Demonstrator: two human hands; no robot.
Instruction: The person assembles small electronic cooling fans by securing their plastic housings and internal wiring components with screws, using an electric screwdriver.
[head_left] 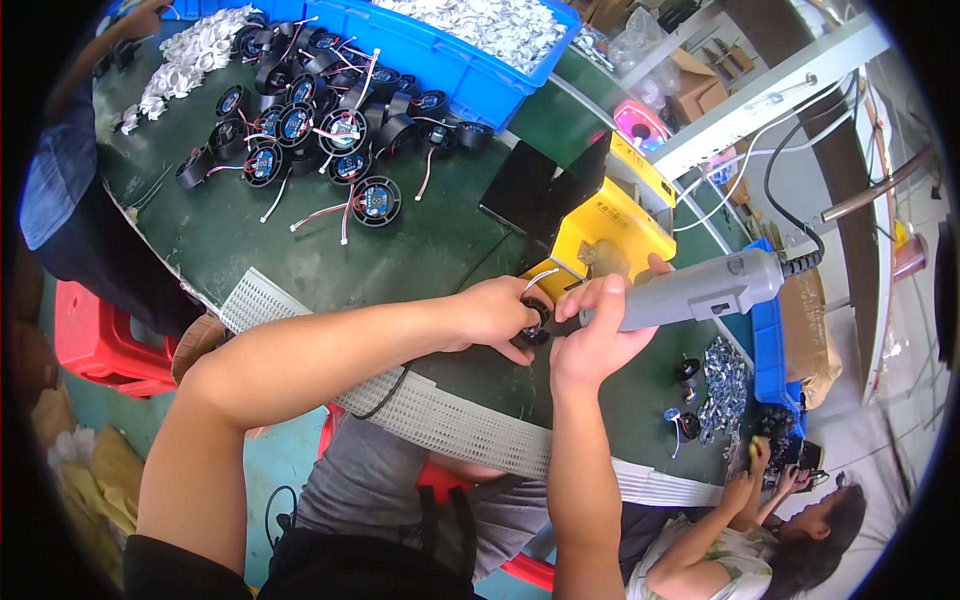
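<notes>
My right hand [602, 345] grips a grey corded electric screwdriver [705, 290], which lies level with its tip toward my left hand [495, 312]. Between the left fingers is a small black round fan unit [537, 322] with thin white wires rising from it. The screwdriver's tip is at or close to the unit; my fingers hide whether they touch. Just beyond both hands stands a yellow box-shaped machine [610, 222] with a black plate [520, 180] at its left. Several similar fan units [377, 201] with blue circuit boards and loose wires are piled at the far left.
A blue bin [440, 62] of white plastic parts stands at the back, beside a loose white heap [195, 50]. Small blue parts [725, 385] lie at right. A grey perforated strip [450, 425] runs along the near edge. Co-workers sit at right [730, 550] and far left [60, 190].
</notes>
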